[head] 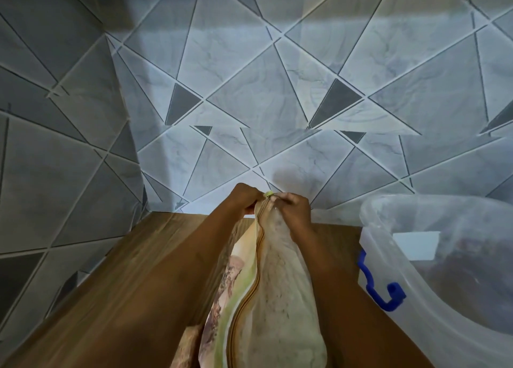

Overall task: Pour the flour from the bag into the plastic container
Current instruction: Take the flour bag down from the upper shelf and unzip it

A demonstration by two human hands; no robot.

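The flour bag [280,292], pale and translucent with a printed green-edged side and a brown zip seam, stands on the wooden table [138,278] between my forearms. My left hand [247,198] and my right hand [294,209] both pinch the bag's top end at the far side, close together around a small pale zip tab. The clear plastic container [444,262] with a blue clip handle [380,287] stands open just right of the bag; its inside looks dark and blurred.
A wall of grey and white triangular tiles [249,89] rises right behind the table's far edge. The table's left edge drops off toward a tiled floor at the lower left.
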